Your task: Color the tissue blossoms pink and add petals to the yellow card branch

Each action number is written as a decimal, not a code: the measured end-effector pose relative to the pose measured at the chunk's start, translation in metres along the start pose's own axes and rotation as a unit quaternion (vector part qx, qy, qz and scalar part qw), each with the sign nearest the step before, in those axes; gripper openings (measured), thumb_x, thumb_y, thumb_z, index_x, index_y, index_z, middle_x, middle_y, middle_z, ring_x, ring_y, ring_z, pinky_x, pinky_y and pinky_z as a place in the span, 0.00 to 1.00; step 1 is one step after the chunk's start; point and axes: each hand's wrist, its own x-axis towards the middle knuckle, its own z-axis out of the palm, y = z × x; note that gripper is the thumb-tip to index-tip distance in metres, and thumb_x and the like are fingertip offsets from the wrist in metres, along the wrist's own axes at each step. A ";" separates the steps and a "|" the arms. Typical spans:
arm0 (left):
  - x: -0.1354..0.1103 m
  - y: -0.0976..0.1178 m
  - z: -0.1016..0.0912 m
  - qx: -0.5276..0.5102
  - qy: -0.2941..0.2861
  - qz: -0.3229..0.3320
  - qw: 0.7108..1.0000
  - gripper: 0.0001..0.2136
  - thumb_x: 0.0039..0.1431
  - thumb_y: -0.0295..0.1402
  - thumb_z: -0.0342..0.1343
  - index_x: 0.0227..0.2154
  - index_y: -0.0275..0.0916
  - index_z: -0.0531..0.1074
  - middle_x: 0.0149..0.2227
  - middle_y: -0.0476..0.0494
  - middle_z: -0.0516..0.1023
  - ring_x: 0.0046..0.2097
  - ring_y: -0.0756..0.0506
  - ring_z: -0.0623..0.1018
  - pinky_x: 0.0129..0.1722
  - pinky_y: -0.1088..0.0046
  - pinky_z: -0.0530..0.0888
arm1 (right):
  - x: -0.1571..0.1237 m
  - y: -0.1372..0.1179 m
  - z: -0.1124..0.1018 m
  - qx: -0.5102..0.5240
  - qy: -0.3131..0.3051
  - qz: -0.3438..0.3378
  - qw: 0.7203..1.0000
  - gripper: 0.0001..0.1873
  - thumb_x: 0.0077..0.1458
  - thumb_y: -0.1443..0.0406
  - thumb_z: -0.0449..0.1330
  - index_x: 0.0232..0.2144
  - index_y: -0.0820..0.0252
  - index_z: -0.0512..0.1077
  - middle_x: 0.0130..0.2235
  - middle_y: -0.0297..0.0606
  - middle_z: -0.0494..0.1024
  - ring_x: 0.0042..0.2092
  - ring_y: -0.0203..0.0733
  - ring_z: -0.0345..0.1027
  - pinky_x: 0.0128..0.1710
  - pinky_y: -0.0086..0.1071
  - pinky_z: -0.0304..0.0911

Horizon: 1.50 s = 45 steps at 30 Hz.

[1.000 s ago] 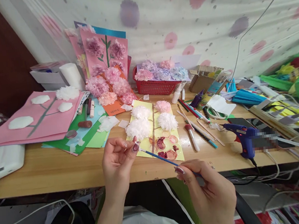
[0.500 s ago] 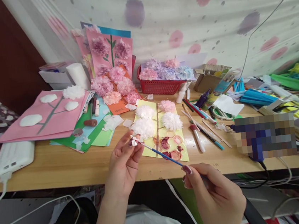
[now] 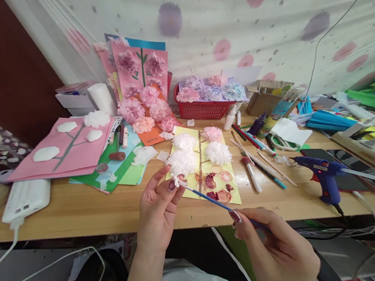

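Note:
My left hand (image 3: 162, 205) pinches a small crumpled piece of white tissue paper (image 3: 176, 181) between thumb and fingers. In my right hand (image 3: 275, 247) is a slim blue-handled paintbrush (image 3: 214, 200), its tip pointing left and meeting the tissue at my left fingertips. Just beyond my hands lies a yellow sheet (image 3: 192, 189) with a painted brown stem. White tissue flowers (image 3: 218, 153) and a pink tissue flower (image 3: 212, 134) sit on its upper part. Glossy dark red and orange shapes (image 3: 219, 186) cover its lower right.
A blue glue gun (image 3: 325, 175) lies at the right by a phone (image 3: 368, 170). Pens and a makeup brush (image 3: 252, 176) lie right of the sheet. A red basket (image 3: 204, 110) of tissue flowers stands behind. At left are pink paper (image 3: 75, 156) and a white power bank (image 3: 27, 197).
The view has shifted slightly, so most things sit a little farther right. Both hands keep their grips, with the brush tip still at the tissue.

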 end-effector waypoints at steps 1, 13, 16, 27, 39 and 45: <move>0.000 0.000 0.000 0.006 0.005 0.011 1.000 0.19 0.40 0.30 0.73 0.39 0.40 0.77 0.29 0.50 0.82 0.34 0.52 0.82 0.38 0.81 0.79 | -0.001 0.001 0.000 0.010 0.001 -0.001 1.000 0.02 0.53 0.66 0.65 0.28 0.56 0.77 0.22 0.30 0.76 0.21 0.32 0.66 0.22 0.24 0.62; 0.001 -0.001 -0.006 0.004 -0.022 0.040 0.999 0.21 0.38 0.30 0.74 0.34 0.42 0.69 0.24 0.57 0.79 0.30 0.51 0.81 0.40 0.73 0.80 | -0.002 -0.001 -0.003 0.016 -0.029 0.067 0.997 0.21 0.58 0.61 0.62 0.15 0.59 0.69 0.14 0.29 0.67 0.17 0.29 0.59 0.19 0.24 0.55; 0.002 -0.001 -0.007 -0.010 -0.023 0.035 0.999 0.20 0.39 0.28 0.74 0.29 0.41 0.66 0.23 0.59 0.78 0.30 0.53 0.81 0.44 0.74 0.79 | -0.001 0.001 -0.001 0.028 -0.035 0.052 0.998 0.17 0.57 0.62 0.63 0.17 0.58 0.71 0.16 0.28 0.69 0.18 0.29 0.60 0.20 0.24 0.56; 0.000 -0.001 -0.002 -0.055 -0.005 0.029 0.998 0.22 0.38 0.26 0.74 0.23 0.39 0.61 0.21 0.59 0.75 0.27 0.57 0.78 0.48 0.76 0.78 | -0.007 0.001 -0.001 0.053 -0.012 0.045 0.997 0.15 0.57 0.66 0.63 0.18 0.58 0.70 0.18 0.30 0.70 0.21 0.31 0.62 0.23 0.27 0.54; -0.001 0.008 0.002 -0.148 0.023 -0.009 0.989 0.13 0.37 0.22 0.73 0.24 0.34 0.74 0.26 0.51 0.78 0.32 0.54 0.79 0.46 0.72 0.80 | 0.010 0.012 0.006 0.223 -0.059 0.102 0.968 0.08 0.68 0.61 0.49 0.37 0.54 0.66 0.33 0.33 0.75 0.31 0.34 0.68 0.33 0.30 0.64; -0.010 0.012 0.010 -0.124 -0.028 -0.024 0.992 0.10 0.40 0.23 0.72 0.26 0.34 0.76 0.27 0.49 0.79 0.34 0.54 0.80 0.48 0.73 0.79 | 0.030 0.003 0.028 0.254 -0.064 0.052 0.964 0.10 0.68 0.60 0.48 0.36 0.54 0.66 0.32 0.31 0.68 0.32 0.34 0.62 0.33 0.29 0.60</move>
